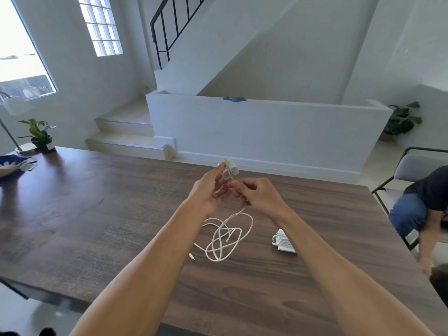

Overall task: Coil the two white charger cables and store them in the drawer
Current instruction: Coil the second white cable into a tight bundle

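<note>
**One cable wrapped, second barely started, nothing stored**

Done, judging by layout: the first white charger, a flat brick with its cable wound tight round it (283,241), lies on the dark wood-grain bench (97,214), just beside the right forearm. Looks finished, ready to stow.

In hand: the second charger. Left hand (208,192) holds the small white plug block (229,169) up above the bench, fingers curled round it. Right hand (260,194) has its grip pinched on the thin white cable (228,235) close to the block. Exactly how the fingers sit on the cord is too small to tell.

From the right hand the cable drops to the bench and sprawls in loose, crossed loops between the forearms. Its free connector tip (192,257) lies at the near-left end of the tangle. No turns visible on the block yet, so I'd call this the first wrap.

Left to do: wind almost the full length of cable two, then move both chargers to the drawer. No drawer in view, so can't say whether it's open.

Roughly a third through, my estimate.
</note>
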